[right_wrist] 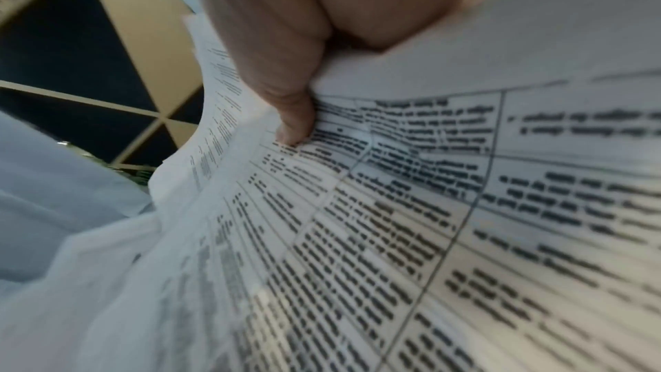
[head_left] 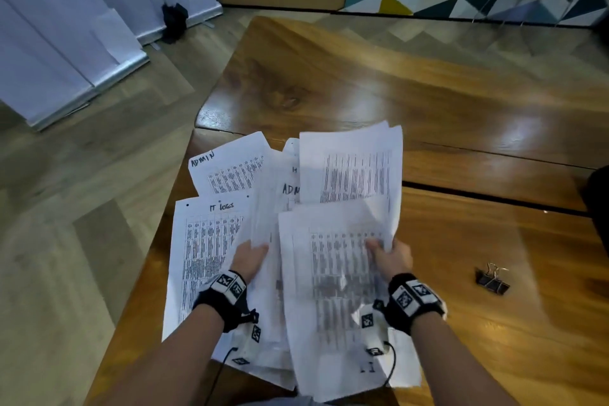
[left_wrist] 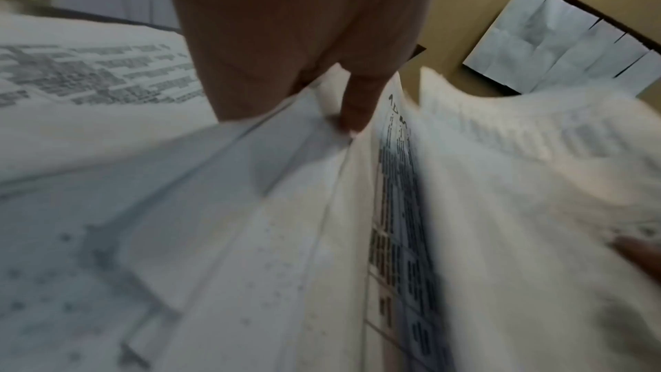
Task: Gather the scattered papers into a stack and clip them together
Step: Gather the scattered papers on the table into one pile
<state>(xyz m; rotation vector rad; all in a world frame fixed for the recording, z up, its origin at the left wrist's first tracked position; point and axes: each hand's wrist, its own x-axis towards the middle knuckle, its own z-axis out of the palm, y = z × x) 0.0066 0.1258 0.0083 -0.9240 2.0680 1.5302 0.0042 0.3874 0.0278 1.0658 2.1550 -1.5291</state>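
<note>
The papers are spread in a loose, overlapping fan near the front left corner of the wooden table, printed tables facing up. Handwritten headings can be read on several sheets: "ADMIN" on the far-left sheet, "IT LOGS" on the sheet below it. A blurred sheet is lifted off the table at the right of the pile, and a further sheet is raised behind it.

The lifted sheets are pinched by the right hand; in the right wrist view the thumb is pressed onto the printed face of the top sheet, with the remaining fingers hidden beneath the paper. The left hand is laid on the middle of the pile, and in the left wrist view its thumb is tucked down between two sheets while the other fingers are hidden under a sheet, so a sheet edge appears to be held.

A black binder clip is seen lying on the table to the right of the right hand, well apart from the papers. Black wrist straps with square markers are worn on both forearms.
</note>
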